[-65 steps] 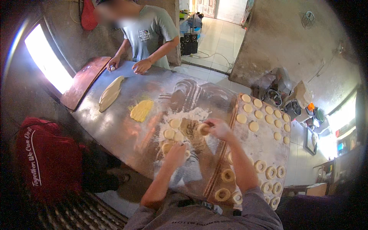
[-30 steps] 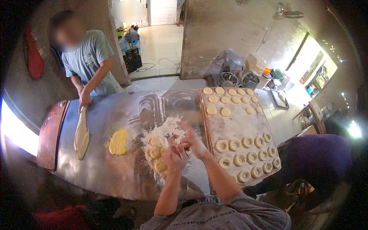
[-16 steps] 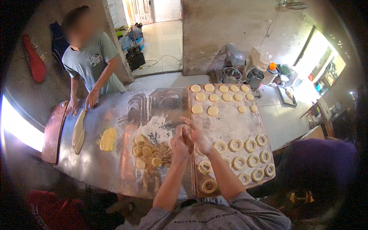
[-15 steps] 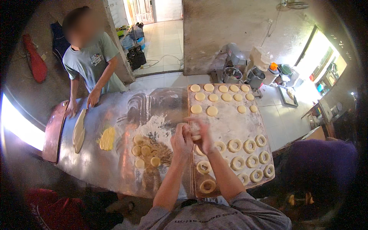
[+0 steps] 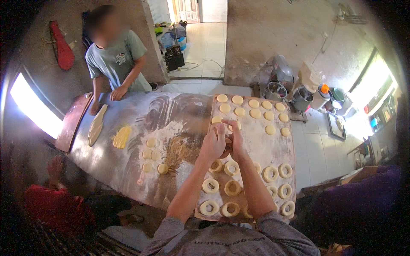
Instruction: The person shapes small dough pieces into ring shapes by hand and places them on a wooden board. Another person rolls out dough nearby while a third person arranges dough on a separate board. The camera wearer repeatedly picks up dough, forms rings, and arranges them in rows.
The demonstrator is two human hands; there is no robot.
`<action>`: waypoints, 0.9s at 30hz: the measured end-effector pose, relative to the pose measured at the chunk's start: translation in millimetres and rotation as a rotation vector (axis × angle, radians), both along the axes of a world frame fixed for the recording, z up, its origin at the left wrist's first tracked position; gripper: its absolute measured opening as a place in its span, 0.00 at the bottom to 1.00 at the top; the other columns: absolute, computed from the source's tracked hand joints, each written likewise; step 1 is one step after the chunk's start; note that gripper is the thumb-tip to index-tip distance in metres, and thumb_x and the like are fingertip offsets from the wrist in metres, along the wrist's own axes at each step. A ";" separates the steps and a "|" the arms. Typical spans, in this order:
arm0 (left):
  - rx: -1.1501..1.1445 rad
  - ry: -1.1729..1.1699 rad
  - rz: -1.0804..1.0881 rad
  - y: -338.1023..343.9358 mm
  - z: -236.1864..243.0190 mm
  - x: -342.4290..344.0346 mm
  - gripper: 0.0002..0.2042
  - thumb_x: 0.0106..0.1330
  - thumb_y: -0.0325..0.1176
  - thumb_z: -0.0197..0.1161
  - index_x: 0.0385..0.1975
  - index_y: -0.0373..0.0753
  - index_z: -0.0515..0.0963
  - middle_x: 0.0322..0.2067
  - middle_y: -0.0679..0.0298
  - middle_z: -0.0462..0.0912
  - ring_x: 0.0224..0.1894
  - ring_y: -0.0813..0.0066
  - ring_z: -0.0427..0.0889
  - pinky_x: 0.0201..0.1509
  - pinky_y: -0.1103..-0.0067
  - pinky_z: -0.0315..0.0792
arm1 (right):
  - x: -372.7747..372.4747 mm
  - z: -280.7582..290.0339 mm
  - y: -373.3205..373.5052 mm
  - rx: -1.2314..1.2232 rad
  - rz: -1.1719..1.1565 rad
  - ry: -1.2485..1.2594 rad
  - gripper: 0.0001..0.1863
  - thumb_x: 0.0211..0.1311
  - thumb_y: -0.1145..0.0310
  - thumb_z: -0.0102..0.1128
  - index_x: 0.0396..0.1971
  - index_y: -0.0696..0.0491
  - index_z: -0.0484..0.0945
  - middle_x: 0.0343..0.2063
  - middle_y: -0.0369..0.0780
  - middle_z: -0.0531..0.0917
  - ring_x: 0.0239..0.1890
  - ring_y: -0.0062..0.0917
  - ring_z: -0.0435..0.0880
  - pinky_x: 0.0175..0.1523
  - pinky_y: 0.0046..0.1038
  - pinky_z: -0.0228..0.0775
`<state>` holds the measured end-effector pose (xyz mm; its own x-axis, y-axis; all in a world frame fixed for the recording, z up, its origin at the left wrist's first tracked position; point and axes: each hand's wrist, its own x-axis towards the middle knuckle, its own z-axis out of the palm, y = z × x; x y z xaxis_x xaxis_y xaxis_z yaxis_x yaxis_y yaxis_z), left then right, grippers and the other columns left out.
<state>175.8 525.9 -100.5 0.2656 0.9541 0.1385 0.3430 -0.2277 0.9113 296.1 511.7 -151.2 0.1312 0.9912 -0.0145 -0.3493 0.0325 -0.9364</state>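
Note:
My left hand [image 5: 213, 144] and my right hand [image 5: 236, 137] are together above the floured wooden board [image 5: 256, 147]. Both have their fingers curled inward around a piece of dough, which they now almost wholly hide. Flat dough rounds [image 5: 255, 113] lie in rows on the board's far part, beyond my hands. Several dough rings [image 5: 232, 188] lie on the near part, around and under my forearms. Left of my left hand, a small group of dough rounds [image 5: 147, 154] rests on the metal tabletop [image 5: 106, 173].
Across the table at far left, a co-worker [image 5: 117, 57] has hands beside a long dough strip [image 5: 97, 126]. A yellow slab [image 5: 122, 137] and scattered flour [image 5: 166, 130] lie on the metal. A red sleeve [image 5: 60, 209] shows at lower left. Buckets [image 5: 302, 97] stand beyond the board.
My hands have drawn closer together, covering the pale dough seen between them before. The whole view has shifted. The co-worker's hands stay near the dough strip.

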 end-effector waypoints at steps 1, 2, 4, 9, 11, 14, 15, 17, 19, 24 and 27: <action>0.106 0.187 -0.035 20.6 -18.7 9.4 0.22 0.72 0.48 0.45 0.52 0.34 0.70 0.44 0.37 0.76 0.49 0.43 0.77 0.47 0.60 0.72 | 3.8 -5.5 15.1 -0.018 -0.086 -0.165 0.31 0.70 0.41 0.37 0.60 0.50 0.64 0.45 0.41 0.80 0.37 0.25 0.81 0.41 0.24 0.73; 0.193 0.390 -0.050 48.4 -58.5 10.4 0.23 0.72 0.48 0.45 0.53 0.34 0.69 0.47 0.36 0.74 0.52 0.41 0.75 0.50 0.60 0.71 | -3.0 -8.0 26.1 -0.046 -0.151 -0.318 0.32 0.71 0.41 0.37 0.60 0.51 0.64 0.46 0.42 0.79 0.40 0.27 0.81 0.46 0.27 0.73; 0.129 0.619 0.019 63.6 -86.0 0.9 0.26 0.69 0.51 0.49 0.57 0.36 0.67 0.51 0.36 0.72 0.55 0.39 0.72 0.55 0.58 0.69 | -9.4 6.0 21.3 -0.225 -0.101 -0.833 0.32 0.66 0.41 0.44 0.58 0.53 0.65 0.45 0.51 0.79 0.50 0.41 0.78 0.55 0.38 0.66; -0.116 0.768 0.007 43.9 -56.7 -16.0 0.36 0.62 0.52 0.58 0.67 0.42 0.56 0.57 0.41 0.67 0.60 0.42 0.68 0.63 0.50 0.57 | 20.4 -37.7 23.2 -0.330 -0.089 -1.332 0.44 0.54 0.42 0.59 0.66 0.49 0.55 0.53 0.55 0.75 0.57 0.50 0.72 0.61 0.50 0.60; -0.162 0.804 -0.097 40.9 -56.0 -28.9 0.39 0.58 0.50 0.62 0.68 0.45 0.53 0.57 0.41 0.66 0.61 0.43 0.67 0.63 0.49 0.57 | -4.6 -18.1 12.4 -0.361 -0.050 -1.540 0.43 0.53 0.47 0.62 0.66 0.48 0.56 0.54 0.53 0.75 0.58 0.49 0.72 0.59 0.54 0.58; -0.156 0.801 -0.147 36.5 -60.4 -35.2 0.41 0.55 0.46 0.64 0.69 0.46 0.52 0.57 0.42 0.66 0.61 0.44 0.66 0.63 0.48 0.57 | -17.2 -34.0 17.7 -0.356 -0.099 -1.551 0.43 0.52 0.49 0.63 0.65 0.48 0.56 0.49 0.49 0.78 0.55 0.47 0.74 0.55 0.58 0.58; -0.148 0.792 -0.134 35.5 -60.6 -39.4 0.41 0.55 0.44 0.65 0.69 0.46 0.52 0.57 0.42 0.66 0.61 0.44 0.66 0.63 0.49 0.57 | -23.1 -32.1 15.5 -0.296 -0.172 -1.553 0.40 0.53 0.49 0.62 0.63 0.49 0.59 0.47 0.49 0.79 0.51 0.47 0.75 0.53 0.57 0.60; -0.140 0.640 -0.093 28.5 -55.8 -53.4 0.40 0.55 0.40 0.65 0.68 0.46 0.52 0.58 0.41 0.65 0.61 0.42 0.65 0.63 0.49 0.57 | -36.4 -27.5 4.6 -0.181 -0.319 -1.548 0.34 0.54 0.51 0.61 0.59 0.50 0.66 0.43 0.48 0.80 0.45 0.48 0.78 0.51 0.54 0.64; -0.066 0.500 0.019 9.6 -32.9 -80.4 0.36 0.57 0.34 0.62 0.66 0.39 0.56 0.56 0.39 0.68 0.59 0.43 0.68 0.62 0.53 0.61 | -58.9 -42.4 12.0 0.062 -0.186 -1.472 0.26 0.56 0.52 0.59 0.51 0.52 0.71 0.38 0.49 0.80 0.40 0.48 0.79 0.47 0.49 0.68; -0.015 0.254 0.350 -37.2 -75.8 -209.8 0.25 0.62 0.32 0.57 0.58 0.27 0.65 0.45 0.37 0.76 0.53 0.44 0.74 0.56 0.60 0.68 | -193.0 -20.9 2.8 -0.155 0.468 -1.318 0.14 0.56 0.62 0.61 0.36 0.56 0.75 0.33 0.52 0.81 0.40 0.47 0.81 0.46 0.43 0.72; -0.220 0.348 0.384 -45.4 -68.5 -261.7 0.21 0.65 0.34 0.55 0.54 0.28 0.69 0.43 0.37 0.77 0.48 0.41 0.76 0.53 0.59 0.70 | -252.6 -67.6 7.7 -0.096 0.397 -1.220 0.16 0.56 0.64 0.61 0.40 0.57 0.73 0.36 0.52 0.81 0.41 0.49 0.80 0.47 0.44 0.72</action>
<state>-85.9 480.4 -168.9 -0.1118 0.9878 -0.1086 0.6528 0.1554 0.7414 43.5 519.5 -218.7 -0.1927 0.9668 -0.1677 0.7608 0.0393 -0.6478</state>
